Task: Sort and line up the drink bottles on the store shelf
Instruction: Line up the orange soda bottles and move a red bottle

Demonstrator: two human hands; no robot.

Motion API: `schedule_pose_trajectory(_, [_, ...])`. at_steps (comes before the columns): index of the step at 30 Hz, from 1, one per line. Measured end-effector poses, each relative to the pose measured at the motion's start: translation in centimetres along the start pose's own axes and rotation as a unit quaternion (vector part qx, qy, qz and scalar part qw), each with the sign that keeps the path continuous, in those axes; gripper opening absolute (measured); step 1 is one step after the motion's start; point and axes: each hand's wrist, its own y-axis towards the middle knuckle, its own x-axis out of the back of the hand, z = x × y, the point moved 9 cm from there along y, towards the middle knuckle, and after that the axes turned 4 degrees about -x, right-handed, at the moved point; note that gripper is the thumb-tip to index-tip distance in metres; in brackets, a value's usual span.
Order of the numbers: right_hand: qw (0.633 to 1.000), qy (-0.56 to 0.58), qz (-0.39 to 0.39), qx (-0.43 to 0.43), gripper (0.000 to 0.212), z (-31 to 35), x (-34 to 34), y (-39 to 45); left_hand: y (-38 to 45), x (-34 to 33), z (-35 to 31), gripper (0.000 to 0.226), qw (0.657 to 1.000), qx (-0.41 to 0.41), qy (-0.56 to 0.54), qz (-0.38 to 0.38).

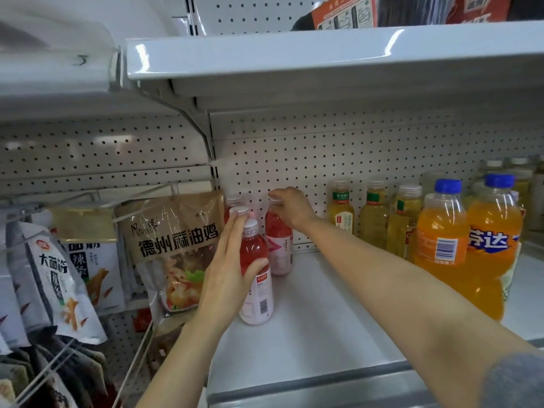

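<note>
Red bottles: several pink-red drink bottles with white caps stand at the left end of the white shelf (309, 319), near the pegboard back; the front bottle (255, 278) stands ahead of the rear bottle (279, 245).
Left hand (232, 260): fingers straight and together, flat against the front bottle's side, thumb touching its label.
Right hand (291, 209): fingers curled over the rear bottle's cap, gripping it.
Yellow tea bottles (374, 216): already rowed at the back, right.
Orange soda bottles (468, 245): grouped at front right.
Progress: seemingly midway; reds not yet aligned.
Beside: hanging snack bags (176, 245).
</note>
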Motion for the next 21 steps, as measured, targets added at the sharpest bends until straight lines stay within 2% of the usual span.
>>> schedule_pose_trajectory(5, [1.000, 0.005, -0.013, 0.009, 0.039, -0.1, -1.1, -0.2, -0.4, -0.4, 0.8, 0.110, 1.000, 0.007, 0.002, 0.021])
schedule_pose_trajectory(16, [1.000, -0.015, 0.016, -0.009, 0.065, -0.3, -0.1, -3.3, -0.6, -0.5, 0.4, 0.114, 0.998, 0.001, 0.053, 0.023])
schedule_pose_trajectory(21, [0.997, -0.068, -0.030, -0.007, 0.053, 0.1, 2.8, -7.2, -0.9, -0.2, -1.6, 0.112, 0.983, -0.023, 0.180, -0.021])
